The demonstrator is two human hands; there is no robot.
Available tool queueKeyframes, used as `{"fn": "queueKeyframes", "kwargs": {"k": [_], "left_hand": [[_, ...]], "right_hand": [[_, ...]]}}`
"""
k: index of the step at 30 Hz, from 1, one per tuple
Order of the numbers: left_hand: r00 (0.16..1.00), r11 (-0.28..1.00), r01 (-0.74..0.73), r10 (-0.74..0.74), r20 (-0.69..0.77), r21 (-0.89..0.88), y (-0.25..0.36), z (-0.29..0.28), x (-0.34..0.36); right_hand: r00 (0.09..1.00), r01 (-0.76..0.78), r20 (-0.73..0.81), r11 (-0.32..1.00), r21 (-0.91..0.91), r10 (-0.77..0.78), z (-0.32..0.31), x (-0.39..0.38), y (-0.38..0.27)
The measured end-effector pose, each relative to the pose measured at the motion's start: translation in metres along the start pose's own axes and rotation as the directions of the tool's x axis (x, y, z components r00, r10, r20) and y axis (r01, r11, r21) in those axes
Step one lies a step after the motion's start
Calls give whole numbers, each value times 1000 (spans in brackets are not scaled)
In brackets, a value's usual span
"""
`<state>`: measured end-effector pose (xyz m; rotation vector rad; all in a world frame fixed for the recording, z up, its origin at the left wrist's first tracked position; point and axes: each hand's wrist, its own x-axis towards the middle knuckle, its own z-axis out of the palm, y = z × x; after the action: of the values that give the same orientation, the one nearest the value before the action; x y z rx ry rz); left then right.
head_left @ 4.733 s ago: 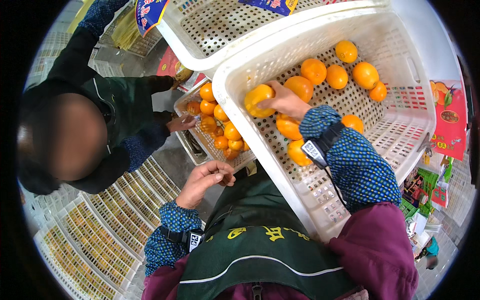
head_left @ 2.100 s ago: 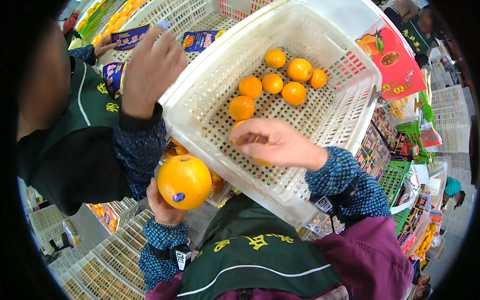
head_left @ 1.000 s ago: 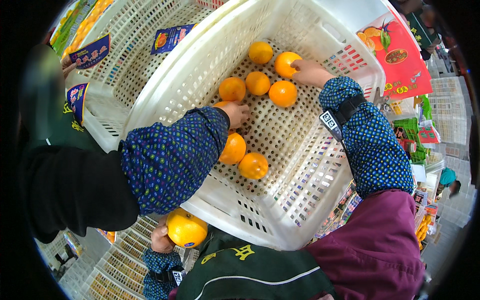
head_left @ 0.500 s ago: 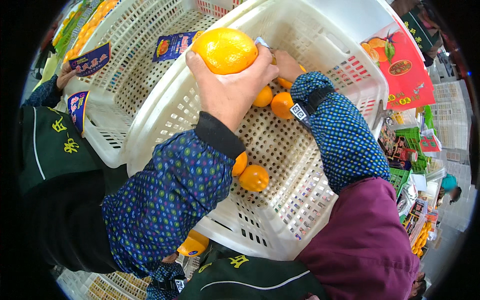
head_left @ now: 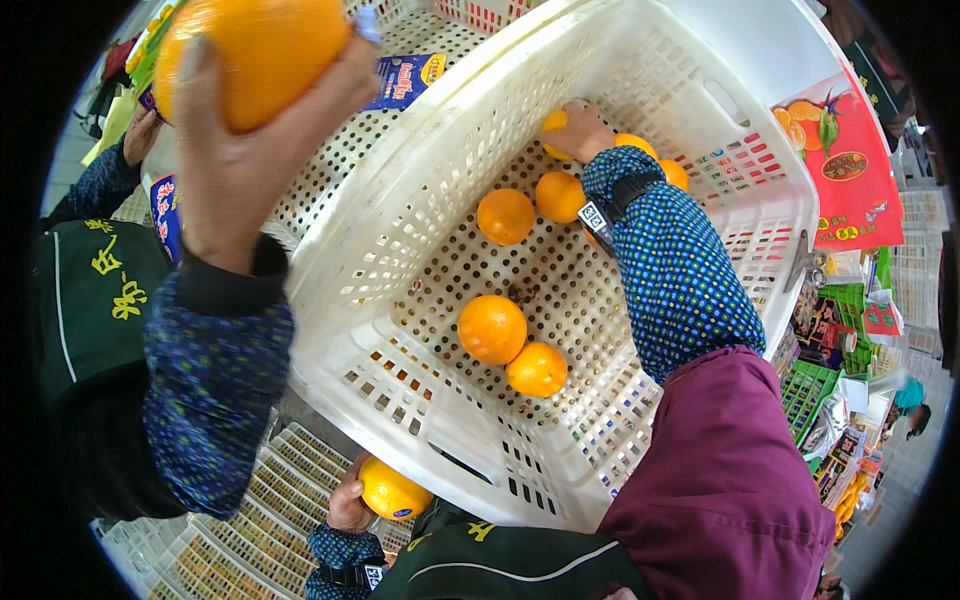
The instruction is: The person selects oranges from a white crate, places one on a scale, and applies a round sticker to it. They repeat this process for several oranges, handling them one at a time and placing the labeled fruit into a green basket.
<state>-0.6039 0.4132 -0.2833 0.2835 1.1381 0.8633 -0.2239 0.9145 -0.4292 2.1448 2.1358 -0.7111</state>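
At the lower edge, my left hand (head_left: 348,503), with a marker strap on its wrist, is closed around an orange (head_left: 398,490) bearing a small dark sticker. This hand is outside the white plastic crate (head_left: 350,270). My right hand (head_left: 583,132) reaches into the crate's far end, its fingers round another orange (head_left: 556,133). Beside it lie loose oranges, such as one (head_left: 558,197) just below my fingers and one (head_left: 505,217) further left. Nearer to me, a larger orange (head_left: 492,330) touches a smaller orange (head_left: 537,370) on the perforated bottom.
From the left, a co-worker's hand (head_left: 235,170) holds a big orange (head_left: 255,55) over a second white crate (head_left: 465,35). The co-worker's other hand (head_left: 140,135) is behind it. A purple card (head_left: 405,82) lies in that crate. A red printed sheet (head_left: 850,160) is at the right.
The co-worker's hand has swung left out of my crate with the big orange. My view has shifted, uncovering more oranges and my left hand. My right hand stays at the crate's far end.
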Motion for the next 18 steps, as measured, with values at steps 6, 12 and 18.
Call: {"fn": "queueKeyframes", "kwargs": {"k": [6, 12, 18], "left_hand": [[1000, 997, 20, -22, -21, -72, -12, -19, -7], [999, 995, 31, -28, 29, -96, -3, -12, -2], [997, 998, 14, -10, 77, -53, 6, -4, -1]], "right_hand": [[963, -202, 271, 692, 693, 9, -2, -39, 10], [819, -341, 466, 371, 864, -335, -64, -84, 6], [766, -373, 430, 216, 903, -477, -101, -128, -13]]}}
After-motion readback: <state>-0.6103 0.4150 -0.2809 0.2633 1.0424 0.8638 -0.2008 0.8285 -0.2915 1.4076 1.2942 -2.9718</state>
